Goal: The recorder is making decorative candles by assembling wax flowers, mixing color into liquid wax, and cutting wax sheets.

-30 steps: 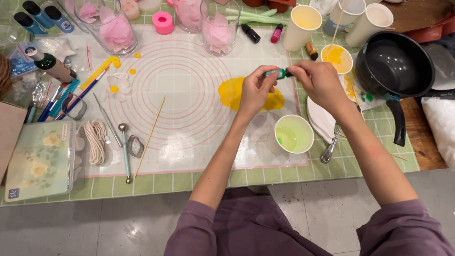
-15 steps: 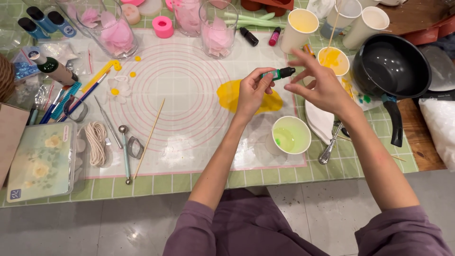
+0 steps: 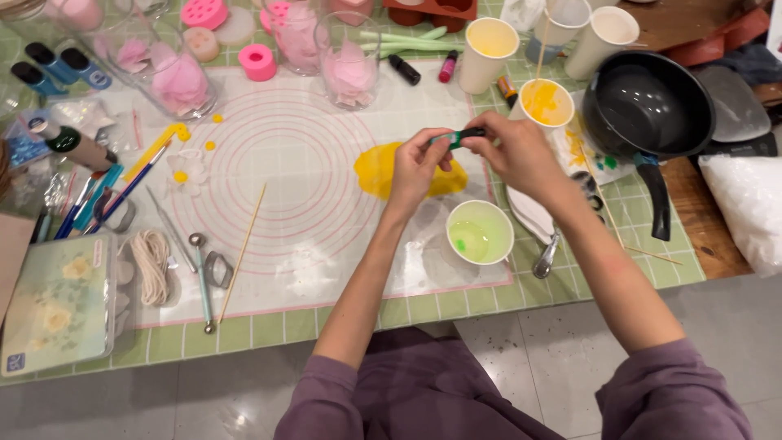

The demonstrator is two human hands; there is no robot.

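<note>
While your left hand (image 3: 417, 167) pinches the small green dropper bottle (image 3: 453, 137) by its body, your right hand (image 3: 515, 155) closes its fingertips on the bottle's dark cap end, so both hands grip the one bottle between them. You hold it lying roughly level above the clear mat with pink rings (image 3: 285, 163), over the far edge of the yellow patch (image 3: 376, 169) spread on that mat. Just below your hands stands a paper cup with pale green liquid (image 3: 479, 232), upright on the mat's near right corner. A metal spoon (image 3: 544, 257) lies beside that cup to the right, partly under your right forearm. Beyond your right hand sits a paper cup with yellow liquid (image 3: 542, 102), a thin wooden stick leaning in it, and further right a black saucepan (image 3: 648, 102) rests on the green checked tablecloth (image 3: 342, 314) with its handle pointing toward you. Well apart on the left of the mat lie a wooden skewer (image 3: 241, 243), a ball-ended tool (image 3: 200, 277) and a coil of white cord (image 3: 151, 254). Glass jars with pink petals (image 3: 175, 77) stand along the far edge.
</note>
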